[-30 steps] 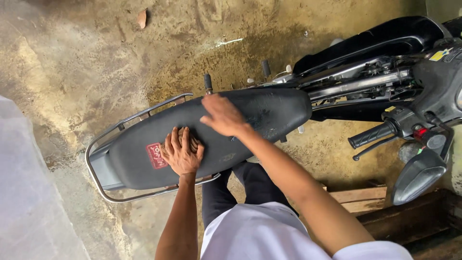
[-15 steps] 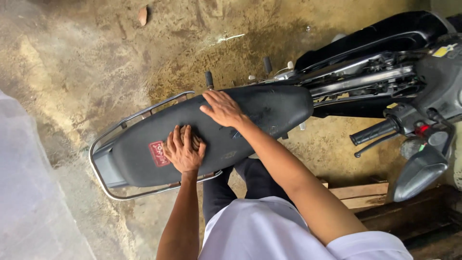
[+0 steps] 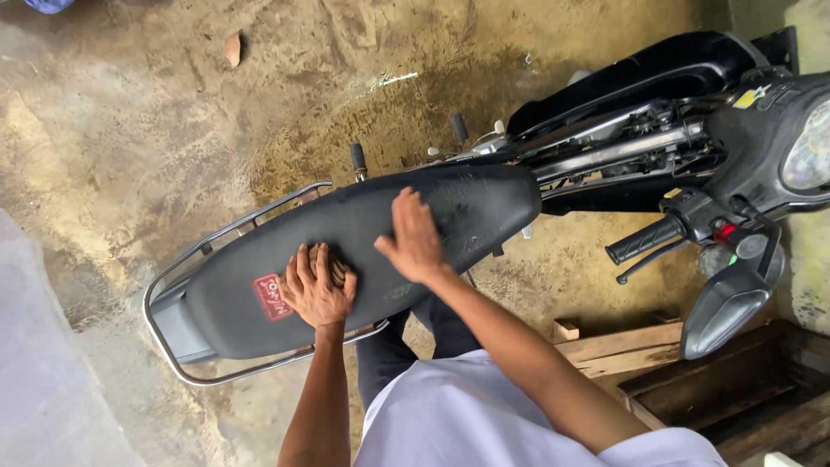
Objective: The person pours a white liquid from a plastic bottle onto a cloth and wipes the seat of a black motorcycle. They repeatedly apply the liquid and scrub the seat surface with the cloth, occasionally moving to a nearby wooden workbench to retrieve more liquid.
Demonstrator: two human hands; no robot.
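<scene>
Both hands flat on the black motorcycle seat (image 3: 363, 251), nothing gripped. Left hand (image 3: 316, 287) spread open near the rear half, just beside the red label (image 3: 273, 298); right hand (image 3: 413, 238) open too, fingers splayed, pressing nearer the front. Seat lying along the frame, ringed at the back by the chrome grab rail (image 3: 186, 259). Risks from here, as a judgement: uneven push, one hand heavier than the other, and the seat rocking or sitting crooked. Palms on smooth vinyl, so a slip toward the rail edge possible, fingers caught between seat and metal. Handlebar grip (image 3: 644, 239) and mirror (image 3: 724, 309) close by the right elbow, easy to knock. Bike on rough dirt floor (image 3: 130, 130), wooden planks (image 3: 622, 346) nearby; hard lean might tip it.
</scene>
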